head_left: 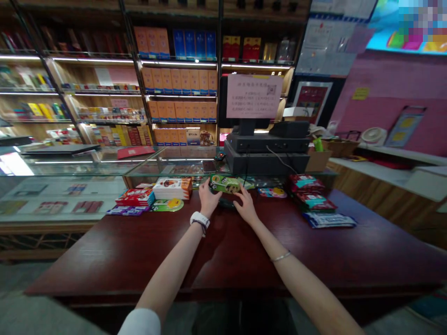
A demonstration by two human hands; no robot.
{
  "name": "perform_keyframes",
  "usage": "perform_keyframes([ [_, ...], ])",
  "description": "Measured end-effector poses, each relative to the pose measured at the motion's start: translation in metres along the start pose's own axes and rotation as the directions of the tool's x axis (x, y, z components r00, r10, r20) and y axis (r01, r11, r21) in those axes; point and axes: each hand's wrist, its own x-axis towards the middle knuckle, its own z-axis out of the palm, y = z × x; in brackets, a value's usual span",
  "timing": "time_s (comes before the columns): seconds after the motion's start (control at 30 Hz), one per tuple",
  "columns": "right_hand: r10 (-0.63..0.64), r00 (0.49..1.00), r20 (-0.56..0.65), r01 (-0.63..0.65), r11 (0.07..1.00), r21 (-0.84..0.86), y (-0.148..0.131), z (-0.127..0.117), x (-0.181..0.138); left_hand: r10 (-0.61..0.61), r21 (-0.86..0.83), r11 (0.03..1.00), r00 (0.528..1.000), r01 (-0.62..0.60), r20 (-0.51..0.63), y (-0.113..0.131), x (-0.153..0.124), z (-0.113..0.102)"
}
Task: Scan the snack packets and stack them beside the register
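A green packet with cartoon print (225, 184) is held up at the far side of the dark red table. My left hand (208, 199), with a white band at the wrist, is closed on the packet's left end. At its right end my right hand (247, 205) grips it with the fingertips, thumb pointing inward. A dark object (226, 203) lies just below the packet, between my hands; its kind is unclear. Left of my left hand are a green card with a yellow round print (167, 204) and a white and orange box (172, 188).
Red boxes (135, 197) and purple packets (127, 210) lie at the left. Dark red packets (314, 201) and a blue-white packet (330, 220) sit at the right. A cash register (267, 153) stands on the glass counter (167, 163) behind the table (223, 260).
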Motion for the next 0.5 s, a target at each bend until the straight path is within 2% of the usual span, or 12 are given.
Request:
perform_keyframes([
  [0.13, 0.038, 0.999, 0.014, -0.039, 0.998, 0.057, 0.003, -0.003, 0.001, 0.002, -0.048, 0.999, 1.000, -0.001, 0.025, -0.005, -0.007, 0.003],
  [0.33, 0.076, 0.997, 0.006, -0.075, 0.977, 0.199, -0.010, -0.006, -0.002, -0.015, -0.131, 0.991, 0.998, 0.022, 0.057, -0.009, -0.012, -0.005],
  [0.5, 0.153, 0.988, 0.014, -0.144, 0.888, 0.436, -0.017, -0.005, -0.003, 0.002, -0.258, 0.966, 0.997, 0.017, 0.073, 0.001, -0.021, -0.007],
])
